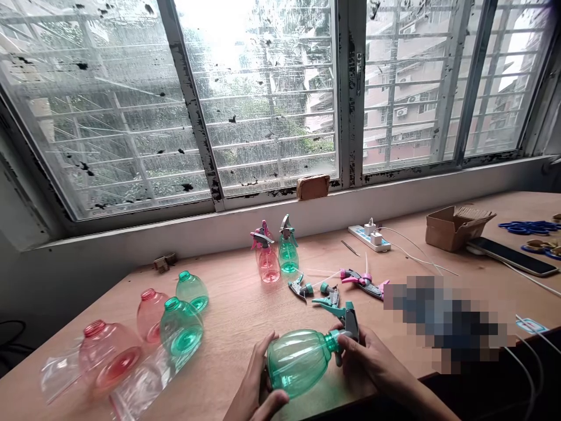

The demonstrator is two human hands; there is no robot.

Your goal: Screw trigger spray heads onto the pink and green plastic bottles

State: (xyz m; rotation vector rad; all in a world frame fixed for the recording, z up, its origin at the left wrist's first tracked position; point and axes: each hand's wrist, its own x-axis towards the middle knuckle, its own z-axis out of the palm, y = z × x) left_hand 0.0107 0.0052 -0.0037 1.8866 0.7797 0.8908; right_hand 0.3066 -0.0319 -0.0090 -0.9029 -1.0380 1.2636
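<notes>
My left hand (259,386) is closed around the base of a green spray bottle (298,359), which lies tilted on its side above the table's front edge. At its neck, my right hand (362,354) grips the grey and green spray head (349,327), which sits on the mouth of the bottle. Just beyond lie two loose green and grey spray heads (328,298) and pink and grey spray heads (366,283). The parts of my fingers behind the bottle and the spray head are hidden.
Several open pink bottles (109,351) and green bottles (182,327) stand at left, by clear plastic bags (142,380). Bottles with heads (288,254) stand near the window. A power strip (372,240), cardboard box (456,228), phone (512,256) and blue scissors (526,227) lie right.
</notes>
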